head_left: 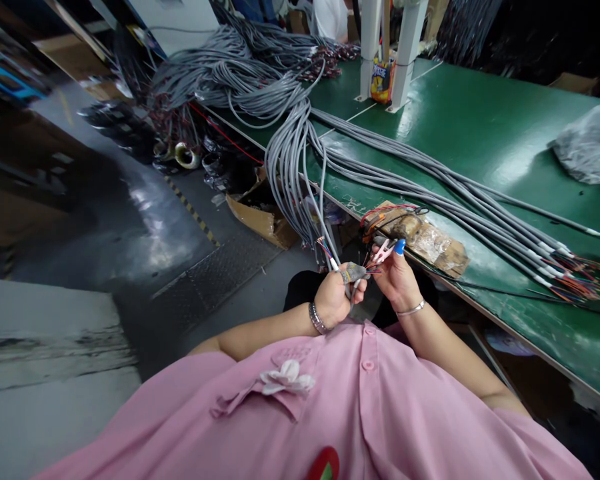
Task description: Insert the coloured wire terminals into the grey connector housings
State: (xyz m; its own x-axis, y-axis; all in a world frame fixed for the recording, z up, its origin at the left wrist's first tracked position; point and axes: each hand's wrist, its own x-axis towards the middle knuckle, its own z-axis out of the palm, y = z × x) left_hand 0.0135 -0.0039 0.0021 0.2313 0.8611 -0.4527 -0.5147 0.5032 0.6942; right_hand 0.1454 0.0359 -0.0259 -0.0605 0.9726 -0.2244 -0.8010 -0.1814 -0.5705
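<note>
My left hand [334, 297] is closed around a grey multi-core cable [335, 263]. A worn grey covering [353, 273] is on one of its digits. Thin coloured wires [373, 268] stick out beyond these fingertips, and another fan of bare-ended wires [322, 248] shows just above the hand. My right hand [399, 279], with a blue finger cover [399, 247], pinches a small pale pink tool [381, 253] close to the wire ends. The tool's exact kind is too small to make out.
A large heap of grey cables [220, 73] lies on the green table [480, 107] and hangs over its edge. More cables [430, 180] stretch rightward. A taped cardboard piece [443, 250] sits at the near edge. An open carton [263, 220] stands on the floor. White posts [407, 57] rise behind.
</note>
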